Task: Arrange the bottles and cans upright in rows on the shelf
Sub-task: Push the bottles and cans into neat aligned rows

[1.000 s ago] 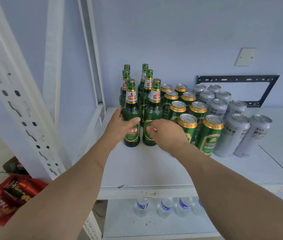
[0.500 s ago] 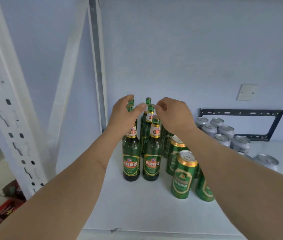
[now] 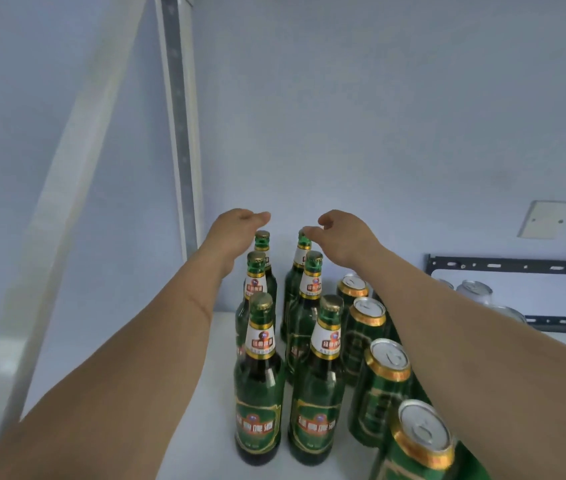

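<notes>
Several green glass beer bottles stand upright in two rows on the white shelf (image 3: pixel 177 375); the front pair are the left front bottle (image 3: pixel 259 386) and the right front bottle (image 3: pixel 316 393). Green cans with gold rims (image 3: pixel 383 382) stand in a row to their right. My left hand (image 3: pixel 236 225) hovers above the cap of the back left bottle (image 3: pixel 261 239), fingers loosely curled, holding nothing. My right hand (image 3: pixel 340 233) reaches over the back right bottle (image 3: pixel 302 251), with its fingertips at the cap; whether it grips the cap is unclear.
A white shelf post (image 3: pixel 181 126) and a slanted brace (image 3: pixel 77 168) rise at the left. Silver cans (image 3: pixel 475 292) stand at the back right before a black metal bracket (image 3: pixel 516 268). A wall plate (image 3: pixel 544 220) is on the wall.
Both hands have moved from the front bottles' bodies up and back to the caps of the rear bottles. The view has tilted upward and closer to the shelf.
</notes>
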